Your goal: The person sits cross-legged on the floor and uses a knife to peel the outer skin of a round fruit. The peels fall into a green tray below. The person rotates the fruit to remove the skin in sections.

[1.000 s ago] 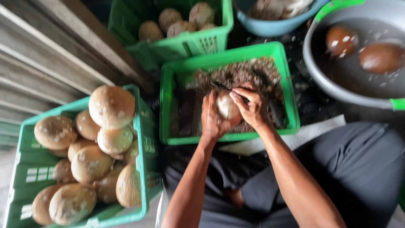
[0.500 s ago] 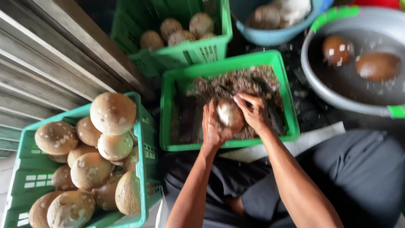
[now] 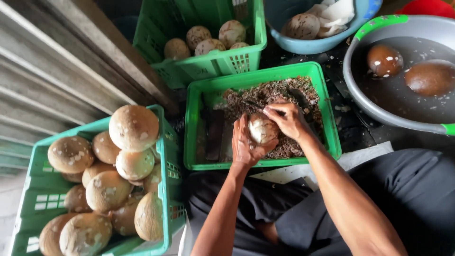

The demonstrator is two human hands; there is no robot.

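peeled coconut (image 3: 262,129) between left hand (image 3: 245,144) and right hand (image 3: 287,119)

To my left I see a green plastic crate (image 3: 168,176) heaped with round, pale brown husked coconuts (image 3: 134,127). Further off stands a second green plastic basket (image 3: 222,64) holding a few more of the same brown coconuts (image 3: 208,46). Beyond it sits a blue plastic bowl (image 3: 284,19) with a peeled coconut and white coconut pieces (image 3: 337,10). At my right a wide grey plastic basin with a green rim (image 3: 365,106) holds dark water, where two dark brown coconuts (image 3: 430,77) float. Grey corrugated sheeting (image 3: 52,76) runs along the far left.
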